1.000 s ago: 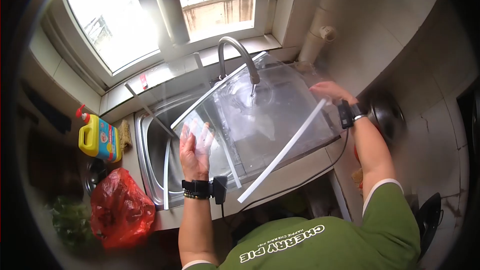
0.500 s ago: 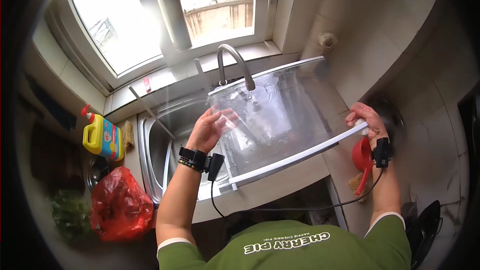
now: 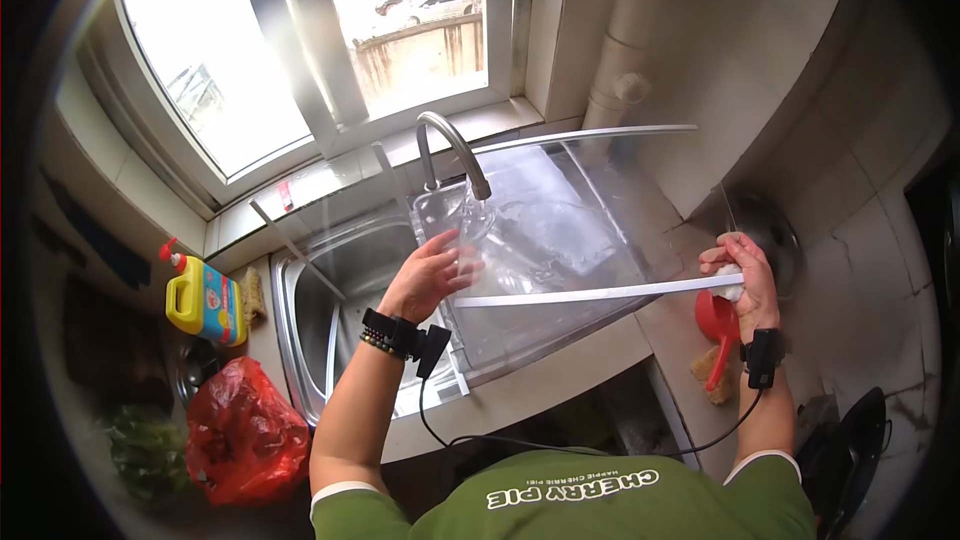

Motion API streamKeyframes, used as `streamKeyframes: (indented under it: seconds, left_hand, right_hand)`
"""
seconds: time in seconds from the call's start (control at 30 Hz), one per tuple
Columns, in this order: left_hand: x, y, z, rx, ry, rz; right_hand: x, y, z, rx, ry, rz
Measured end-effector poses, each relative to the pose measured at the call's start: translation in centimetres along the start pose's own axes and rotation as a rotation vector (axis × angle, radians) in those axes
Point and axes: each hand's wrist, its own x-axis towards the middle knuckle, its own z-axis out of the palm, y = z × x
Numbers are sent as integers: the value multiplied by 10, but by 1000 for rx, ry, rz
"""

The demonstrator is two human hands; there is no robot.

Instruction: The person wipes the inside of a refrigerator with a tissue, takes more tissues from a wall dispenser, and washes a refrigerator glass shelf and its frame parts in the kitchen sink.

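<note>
A clear glass shelf panel (image 3: 565, 230) with white edge strips is tilted above the sink counter, its near strip facing me. Water from the faucet (image 3: 455, 145) runs onto it. My right hand (image 3: 748, 265) is closed around the right end of the near strip, with a white cloth or sponge (image 3: 728, 290) bunched in the palm. At the panel's left end, my left hand (image 3: 430, 278) has its fingers apart. Some fingertips look blurred through the glass, and I cannot tell whether they touch it.
Another clear panel with pale strips stands in the steel sink (image 3: 300, 340). To the left are a yellow detergent bottle (image 3: 207, 298) and a red plastic bag (image 3: 245, 430). A red ladle-like scoop (image 3: 715, 320) and a scrubbing sponge (image 3: 711, 375) lie on the right. Behind is the window (image 3: 410, 50).
The panel's near edge has risen and tilted away from me. My right hand has moved slightly with it, and my left hand has shifted a little lower. The view has shifted slightly.
</note>
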Motion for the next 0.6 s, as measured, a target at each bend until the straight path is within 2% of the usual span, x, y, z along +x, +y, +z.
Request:
streamKeyframes:
  seconds: [0.23, 0.37, 0.47, 0.53, 0.6]
  left_hand:
    - [-21, -3, 15, 387, 71, 90]
    - [-32, -10, 32, 477, 251, 321]
    - [-51, -16, 42, 891, 414, 610]
    - [-66, -16, 57, 936, 456, 664]
    - [-86, -35, 58, 813, 359, 669]
  right_hand:
    - [-18, 1, 4, 45, 35, -23]
    - [-36, 1, 20, 80, 68, -23]
    - [-52, 7, 35, 108, 119, -24]
    - [-59, 13, 45, 127, 177, -32]
    - [-85, 40, 51, 178, 217, -77]
